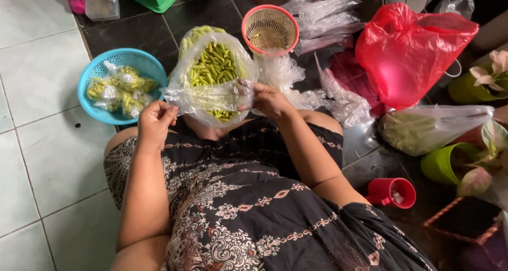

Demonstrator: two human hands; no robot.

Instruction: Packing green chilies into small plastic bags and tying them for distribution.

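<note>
Left hand [156, 120]: your fingers are curled and pinching one end of a small clear plastic bag [203, 97]
Right hand [267, 99]: your fingertips pinch the bag's other end, so it is stretched flat between both hands above your lap
Behind the small bag: a large open clear bag of green chillies [214, 65] stands on the dark floor, partly covered by the stretched bag
To your left: a blue basket [98, 70] holds several small tied packets of green chillies [120, 88]
Further ahead: an empty pink basket [270, 29] beside loose clear bags [323, 20]
To your right: a red plastic bag [407, 51], a clear bag of greens [428, 125], a red cup [394, 191]
</note>
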